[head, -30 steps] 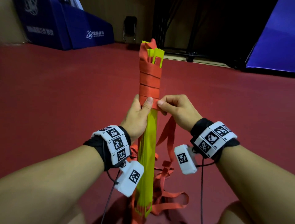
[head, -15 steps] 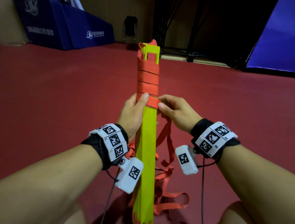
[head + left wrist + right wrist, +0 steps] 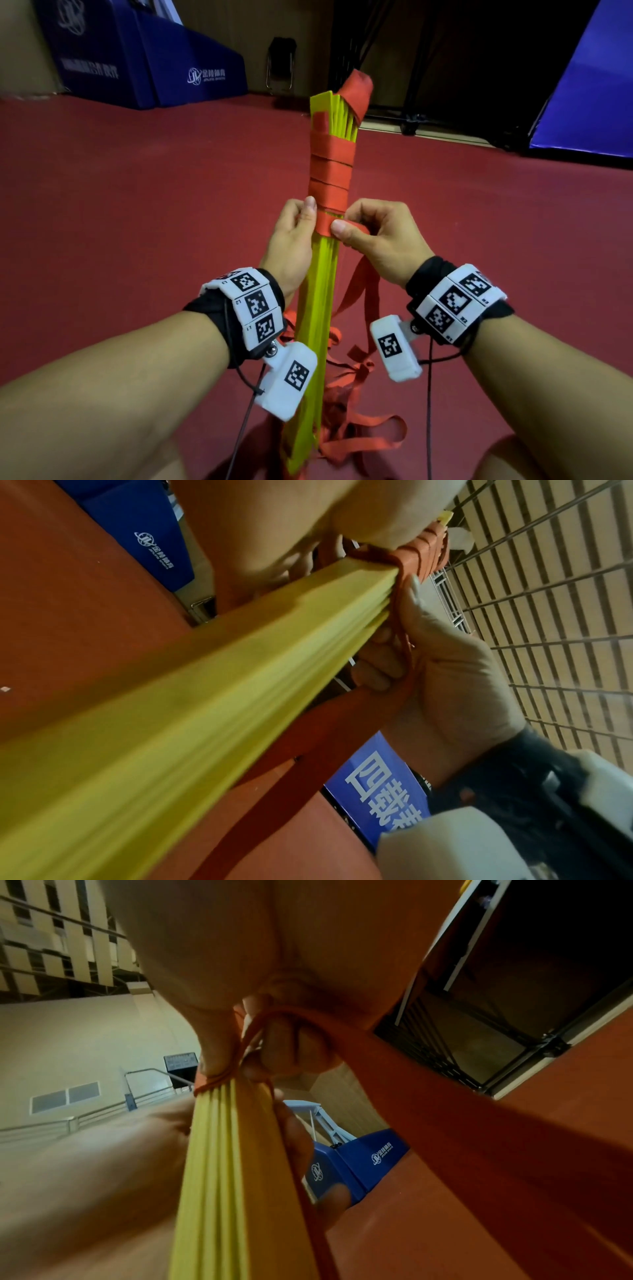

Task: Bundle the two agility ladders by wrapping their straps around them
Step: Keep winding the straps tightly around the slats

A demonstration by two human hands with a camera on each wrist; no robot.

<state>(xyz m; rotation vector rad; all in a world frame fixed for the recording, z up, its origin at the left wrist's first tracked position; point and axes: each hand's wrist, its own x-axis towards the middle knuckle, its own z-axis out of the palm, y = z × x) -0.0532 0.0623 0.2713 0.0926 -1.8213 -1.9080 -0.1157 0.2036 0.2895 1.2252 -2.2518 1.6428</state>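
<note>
A stack of yellow ladder rungs [image 3: 320,308] stands upright in front of me, its lower end on the floor. An orange strap [image 3: 330,171] is wound in several turns round its upper part. My left hand [image 3: 294,236] grips the stack just under the wraps, thumb up along the left edge. My right hand [image 3: 370,233] pinches the strap at the lowest turn, on the stack's right side. In the left wrist view the yellow rungs [image 3: 205,696] run diagonally and the strap [image 3: 404,653] passes through the right hand's fingers. The right wrist view shows the rungs [image 3: 222,1164] and the strap [image 3: 428,1110].
Loose orange strap [image 3: 356,435] lies in loops on the red floor [image 3: 137,222] at the stack's base. Blue padded blocks [image 3: 164,65] stand at the back left, a blue panel [image 3: 596,85] at the back right, a dark metal frame [image 3: 411,68] between them.
The stack has turned about its long axis, so its narrow edge now faces me. The right hand has brought the strap across the front into a new lowest turn.
</note>
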